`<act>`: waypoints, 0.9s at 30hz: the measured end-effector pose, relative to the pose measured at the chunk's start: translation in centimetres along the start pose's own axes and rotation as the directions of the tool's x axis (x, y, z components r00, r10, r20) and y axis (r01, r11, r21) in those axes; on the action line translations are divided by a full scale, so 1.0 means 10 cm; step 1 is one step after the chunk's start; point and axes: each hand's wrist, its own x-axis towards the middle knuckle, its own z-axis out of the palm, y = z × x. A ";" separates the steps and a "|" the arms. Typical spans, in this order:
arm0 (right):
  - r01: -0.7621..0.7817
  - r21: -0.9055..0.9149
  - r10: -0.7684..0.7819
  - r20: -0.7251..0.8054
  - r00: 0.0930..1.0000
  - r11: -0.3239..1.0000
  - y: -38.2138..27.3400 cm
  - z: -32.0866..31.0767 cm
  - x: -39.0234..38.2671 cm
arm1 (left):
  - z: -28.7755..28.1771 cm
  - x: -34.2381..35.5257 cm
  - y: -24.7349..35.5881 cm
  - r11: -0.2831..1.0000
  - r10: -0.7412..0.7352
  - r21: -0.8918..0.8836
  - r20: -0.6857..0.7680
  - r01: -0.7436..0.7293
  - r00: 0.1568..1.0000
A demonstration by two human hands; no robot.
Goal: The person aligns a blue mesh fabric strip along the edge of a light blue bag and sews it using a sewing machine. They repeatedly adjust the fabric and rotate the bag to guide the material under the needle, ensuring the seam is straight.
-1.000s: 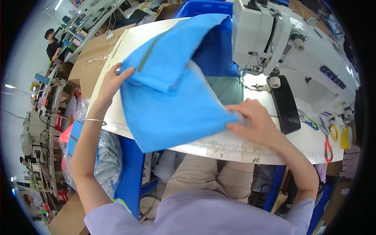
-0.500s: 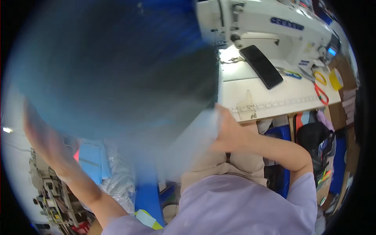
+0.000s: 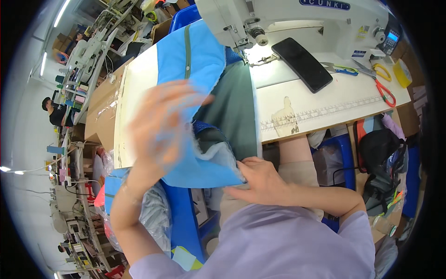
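A sewn piece of light blue fabric (image 3: 200, 173) with a dark green-grey lining (image 3: 237, 102) lies partly folded across the table, reaching up to the needle area of a white sewing machine (image 3: 288, 18). A dark green strip (image 3: 187, 51) runs along its upper blue part. My right hand (image 3: 262, 181) grips the fabric's near corner at the table's front edge, thumb below and fingers above. My left hand (image 3: 160, 125) is over the blue fabric on the left, smeared by motion, so its fingers cannot be read clearly.
On the white table (image 3: 325, 100) lie a black phone (image 3: 302, 65), small snips (image 3: 341, 69), red-handled scissors (image 3: 383, 90) and a yellow tape roll (image 3: 402, 73). Cardboard (image 3: 104, 107) adjoins the table on the left. Blue bins and bagged fabric stand below. A person (image 3: 58, 111) is far left.
The fabric, held up large before my view, has come down onto the table by the machine. My left hand has moved up and right; my right hand stays near the front edge.
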 end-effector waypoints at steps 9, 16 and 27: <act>0.435 -0.130 -0.442 -0.025 0.897 0.891 -0.08 -0.10 -0.23 | 1.40 0.86 -0.94 0.887 0.323 0.102 0.559 -0.450 0.763; 0.190 0.259 -0.191 -0.022 0.981 0.947 -0.01 -0.18 -0.28 | 1.47 0.86 -0.93 0.884 0.352 -0.006 0.668 -0.468 0.656; 0.295 0.402 -0.287 -0.082 0.954 0.867 0.19 -0.08 -0.43 | 1.30 0.36 -0.23 0.949 0.173 -0.314 0.558 0.014 0.812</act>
